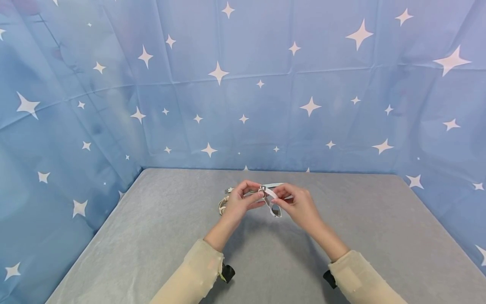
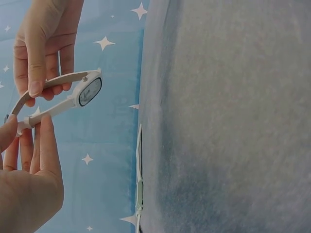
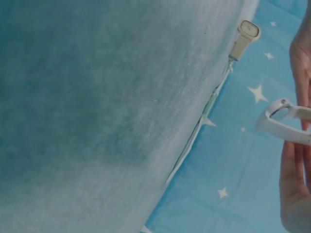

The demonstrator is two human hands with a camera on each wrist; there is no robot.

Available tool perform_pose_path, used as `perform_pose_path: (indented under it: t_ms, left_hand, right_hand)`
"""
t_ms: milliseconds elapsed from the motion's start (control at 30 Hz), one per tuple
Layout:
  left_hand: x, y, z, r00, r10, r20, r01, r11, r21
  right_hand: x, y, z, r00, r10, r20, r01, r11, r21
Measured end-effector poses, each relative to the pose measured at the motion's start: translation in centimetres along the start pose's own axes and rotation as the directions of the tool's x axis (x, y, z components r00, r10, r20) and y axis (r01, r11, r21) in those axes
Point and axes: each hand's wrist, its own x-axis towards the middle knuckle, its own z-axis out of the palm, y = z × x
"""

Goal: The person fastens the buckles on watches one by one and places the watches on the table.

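Note:
Both hands hold a white wristwatch above the table. My left hand pinches it at the buckle end of its strap, fingers bent around the band. My right hand pinches the other strap between thumb and fingers. In the left wrist view, the watch has its dark-rimmed rectangular face showing, the lower hand at the buckle and the upper hand on the strap. The right wrist view shows the watch case side-on; the hands are partly cut off there.
A cream wristwatch lies on the grey cloth-covered table, just left of my left hand. Behind the hands lies a thin pale cord-like strip with a pale green part. A blue star-patterned curtain encloses the table's back and sides.

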Motion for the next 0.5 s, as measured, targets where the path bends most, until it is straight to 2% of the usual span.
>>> perform_pose_path:
  t_ms: [300, 500]
  left_hand:
    - [-0.03, -0.14, -0.23, 1.000, -0.009, 0.026, 0.008, 1.000, 0.030]
    - [-0.06, -0.36, -0.49, 0.998, -0.020, 0.057, 0.015, 0.997, 0.073]
  right_hand:
    - [0.00, -0.18, 0.00, 1.000, 0.015, 0.004, -0.015, 1.000, 0.009]
    - [-0.01, -0.05, 0.10, 1.000, -0.010, -0.013, 0.010, 1.000, 0.015]
